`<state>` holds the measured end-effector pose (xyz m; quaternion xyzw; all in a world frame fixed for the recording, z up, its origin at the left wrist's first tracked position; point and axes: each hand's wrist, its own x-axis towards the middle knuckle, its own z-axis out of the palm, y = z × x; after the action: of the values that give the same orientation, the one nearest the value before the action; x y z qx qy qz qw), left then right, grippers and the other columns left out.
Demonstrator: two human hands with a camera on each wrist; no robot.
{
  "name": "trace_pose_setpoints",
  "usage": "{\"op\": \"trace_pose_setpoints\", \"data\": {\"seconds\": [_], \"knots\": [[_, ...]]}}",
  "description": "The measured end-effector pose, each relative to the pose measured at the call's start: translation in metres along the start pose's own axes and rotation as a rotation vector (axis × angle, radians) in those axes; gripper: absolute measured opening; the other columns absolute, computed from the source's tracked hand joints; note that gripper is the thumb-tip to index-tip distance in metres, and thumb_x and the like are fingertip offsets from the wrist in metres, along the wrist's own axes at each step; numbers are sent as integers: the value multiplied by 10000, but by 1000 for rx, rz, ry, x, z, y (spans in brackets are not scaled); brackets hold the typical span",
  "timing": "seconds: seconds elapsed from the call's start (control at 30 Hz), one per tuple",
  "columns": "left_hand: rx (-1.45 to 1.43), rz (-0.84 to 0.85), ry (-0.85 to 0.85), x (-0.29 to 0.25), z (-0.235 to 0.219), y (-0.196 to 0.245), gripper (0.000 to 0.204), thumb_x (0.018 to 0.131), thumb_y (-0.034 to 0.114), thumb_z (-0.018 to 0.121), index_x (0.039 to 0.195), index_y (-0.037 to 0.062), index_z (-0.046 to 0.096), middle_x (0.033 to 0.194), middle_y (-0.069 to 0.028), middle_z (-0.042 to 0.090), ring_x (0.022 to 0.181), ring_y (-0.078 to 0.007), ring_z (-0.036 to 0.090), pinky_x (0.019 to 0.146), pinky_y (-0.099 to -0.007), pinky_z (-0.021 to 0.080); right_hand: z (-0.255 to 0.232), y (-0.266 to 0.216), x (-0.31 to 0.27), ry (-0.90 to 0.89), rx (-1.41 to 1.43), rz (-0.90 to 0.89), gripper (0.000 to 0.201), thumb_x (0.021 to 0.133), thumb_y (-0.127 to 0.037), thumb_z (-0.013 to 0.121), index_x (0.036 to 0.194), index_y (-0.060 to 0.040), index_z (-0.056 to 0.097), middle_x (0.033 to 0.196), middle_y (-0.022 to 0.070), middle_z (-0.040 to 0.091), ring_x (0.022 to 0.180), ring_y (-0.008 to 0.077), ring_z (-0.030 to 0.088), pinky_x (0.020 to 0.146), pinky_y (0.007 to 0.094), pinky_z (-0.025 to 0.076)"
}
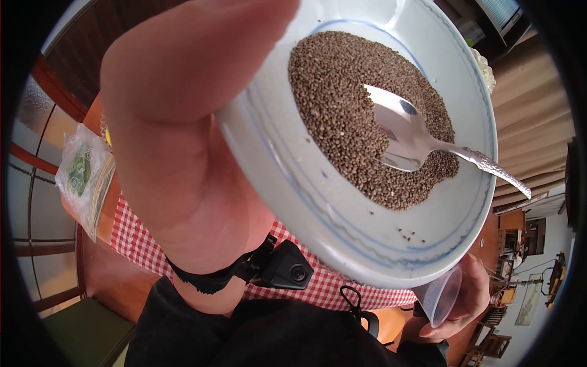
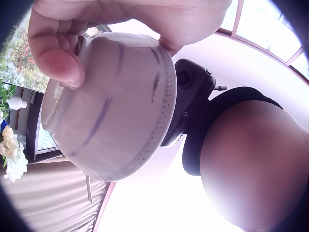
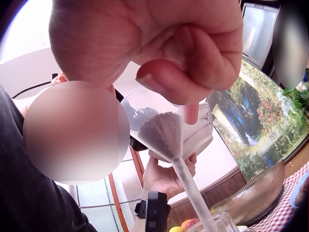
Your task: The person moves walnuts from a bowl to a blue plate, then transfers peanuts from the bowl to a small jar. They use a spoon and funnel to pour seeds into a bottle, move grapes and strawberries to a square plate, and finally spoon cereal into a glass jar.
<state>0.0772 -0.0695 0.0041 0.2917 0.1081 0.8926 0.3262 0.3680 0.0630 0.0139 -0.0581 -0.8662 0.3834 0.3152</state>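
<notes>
My left hand grips a white bowl with blue lines by its side, close before the head camera. The bowl leans, and small brown seeds lie in it. A metal spoon rests among them, its patterned handle crossing the rim. Lower right, my right hand holds a clear plastic funnel near its rim. Seeds fill part of the cone in the right wrist view. The funnel's long stem runs down to the mouth of a clear glass container, mostly out of frame.
Below the hands lies a red-and-white checked tablecloth. A clear plastic bag with something green inside is at the table's left end. Fruit and a ribbed glass dish stand near the glass container. White flowers show farther off.
</notes>
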Motion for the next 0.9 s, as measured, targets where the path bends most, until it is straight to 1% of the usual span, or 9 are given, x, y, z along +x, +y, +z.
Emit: {"op": "trace_pose_setpoints", "data": {"seconds": [0.17,0.27,0.37,0.43,0.5,0.57,0.73,0.83,0.9], "knots": [[-22,-61,-161,1,-8,-3,558,923,436,437,1168,-50,556,1082,-231,630,924,-273,665,821,-394,562,1,-2,1,11,-14,-9,1083,427,-426,927,1262,81,458,1186,220,570,1102,309,571,965,406,440],[-229,85,-9,-2,-1,-14,562,926,442,432,1172,-48,554,1089,-237,625,929,-271,665,820,-395,565,-2,-2,1,-13,-13,-9,1089,426,-430,927,1265,79,456,1189,218,569,1102,307,570,969,404,435],[-11,-33,-49,-2,-2,1,557,927,436,430,1171,-49,554,1093,-235,625,919,-267,668,809,-391,571,-5,-2,1,-35,-21,-9,1102,425,-436,926,1275,78,448,1196,218,566,1104,305,569,970,398,432],[11,-22,-31,-2,-3,2,559,925,439,433,1171,-48,554,1092,-234,626,914,-266,670,801,-389,574,-2,-1,-1,-43,-31,-8,1111,425,-437,926,1282,77,442,1202,219,562,1105,303,569,969,394,431],[11,-29,-57,0,-6,2,563,922,445,437,1169,-46,557,1090,-231,627,910,-265,671,798,-387,576,7,3,-5,142,124,6,1114,433,-421,928,1296,75,429,1214,226,552,1108,302,567,966,386,429],[3,-39,-88,0,-7,2,566,919,450,441,1167,-45,559,1088,-228,629,909,-265,671,797,-386,576,0,4,-6,100,126,-2,1112,437,-416,928,1300,74,427,1211,228,551,1095,299,573,953,381,437],[31,18,50,-1,4,-2,559,911,449,448,1160,-37,570,1087,-205,637,902,-261,668,801,-383,566,-8,5,-4,-11,82,-35,1118,445,-414,927,1314,67,413,1187,231,556,1055,290,590,912,371,458],[48,15,64,-2,5,-1,556,906,449,451,1159,-32,574,1087,-194,640,900,-260,666,805,-382,559,-3,5,-7,51,42,-50,1134,439,-434,925,1318,64,410,1169,226,564,1031,284,598,887,364,470],[42,14,82,-2,6,-1,558,905,452,451,1159,-29,575,1088,-191,641,899,-259,665,806,-380,559,0,3,-9,120,83,25,1126,437,-432,926,1312,62,417,1165,231,567,1038,287,597,888,364,471]]}}
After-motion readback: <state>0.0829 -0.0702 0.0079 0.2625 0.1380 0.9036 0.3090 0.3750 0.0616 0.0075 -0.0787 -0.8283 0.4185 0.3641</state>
